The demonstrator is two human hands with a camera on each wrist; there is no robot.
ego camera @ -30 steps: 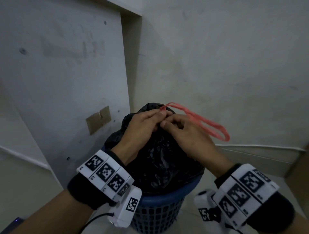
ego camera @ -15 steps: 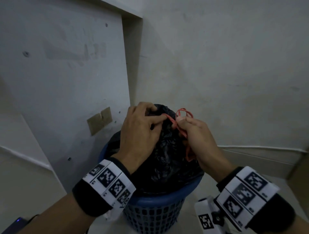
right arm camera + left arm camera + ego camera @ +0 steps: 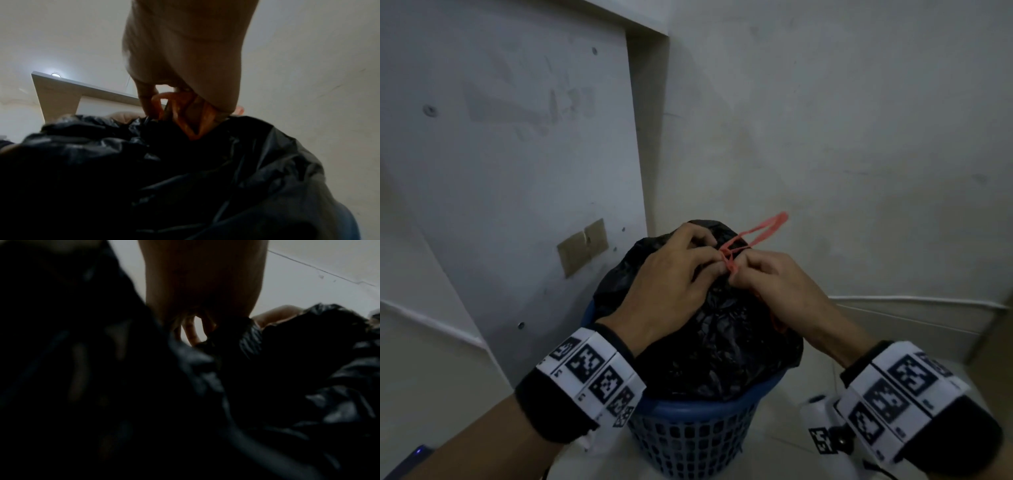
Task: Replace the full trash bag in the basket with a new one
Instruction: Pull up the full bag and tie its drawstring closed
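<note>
Grey walls corner a blue basket (image 3: 690,431) holding the full black trash bag (image 3: 717,346).
Both hands, left (image 3: 671,291) and right (image 3: 779,291), pinch the red drawstring (image 3: 763,233) at its top; only the right wrist view shows loops (image 3: 185,113) under curled fingers.

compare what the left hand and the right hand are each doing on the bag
The left hand lies over the black trash bag top, its fingertips pinching the red drawstring at the knot; the right hand comes in from the side, and the right wrist view shows the string looped through its fingers. Both are curled and meet at the gathered neck, with the bag sitting in the blue basket.
</note>
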